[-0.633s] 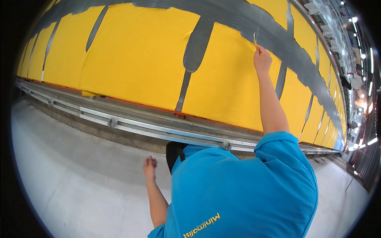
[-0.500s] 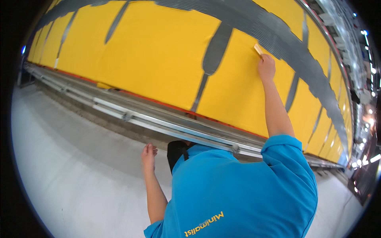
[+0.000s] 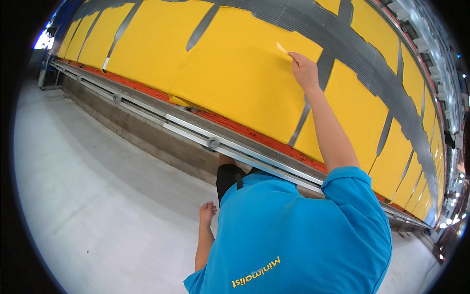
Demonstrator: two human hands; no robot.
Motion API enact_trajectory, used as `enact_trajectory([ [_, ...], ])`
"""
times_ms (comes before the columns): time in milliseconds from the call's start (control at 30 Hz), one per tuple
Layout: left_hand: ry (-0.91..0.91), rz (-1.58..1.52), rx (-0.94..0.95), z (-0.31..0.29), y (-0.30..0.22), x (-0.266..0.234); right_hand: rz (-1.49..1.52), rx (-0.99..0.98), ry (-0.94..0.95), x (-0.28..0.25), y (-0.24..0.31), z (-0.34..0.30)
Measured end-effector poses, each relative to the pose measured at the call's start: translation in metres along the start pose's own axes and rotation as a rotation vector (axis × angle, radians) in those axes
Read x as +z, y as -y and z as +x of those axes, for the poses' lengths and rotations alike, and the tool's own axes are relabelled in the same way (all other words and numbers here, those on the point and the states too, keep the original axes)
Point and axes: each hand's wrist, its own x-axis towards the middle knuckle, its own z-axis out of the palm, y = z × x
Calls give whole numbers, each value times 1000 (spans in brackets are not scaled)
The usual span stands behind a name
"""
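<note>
Stretched out over the large yellow fabric sheet [image 3: 235, 73], my right hand [image 3: 304, 71] pinches a small pale flat strip [image 3: 281, 48]. The strip sticks out to the left from between thumb and fingertips; its exact kind is too small and blurred to tell. Dark grey streaks [image 3: 293, 14] cross the sheet, one long band along its far part and narrower ones running toward me. My left hand [image 3: 208, 211] hangs low at my side over the pale floor, fingers loosely bent, and nothing shows in it.
A metal rail [image 3: 171, 125] runs along the near edge of the sheet, between it and my body. Below the sheet's edge shows an orange-red strip [image 3: 235, 126]. White clip-like parts [image 3: 425, 51] line the far right edge. Pale floor [image 3: 112, 196] lies at the left.
My right hand has moved left along the yellow sheet with the pale strip, past a grey streak. My left hand is lower and closer to my body. The view has shifted left along the sheet.
</note>
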Motion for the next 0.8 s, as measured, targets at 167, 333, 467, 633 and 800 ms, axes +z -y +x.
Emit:
enact_trajectory([
  [167, 13, 59, 81, 34, 14, -74, -404, 49, 193, 55, 13, -51],
  [333, -73, -202, -73, 101, -28, -155, -28, -223, 440, 73, 155, -135],
  [467, -94, -228, 62, 129, -94, -205, 82, 148, 183, 64, 178, -82],
  [633, -122, -247, 167, 149, -159, -225, -161, 293, -125, 40, 87, 8],
  [800, -69, -257, 116, 150, -148, -206, -427, 396, -177, 25, 3, 68],
])
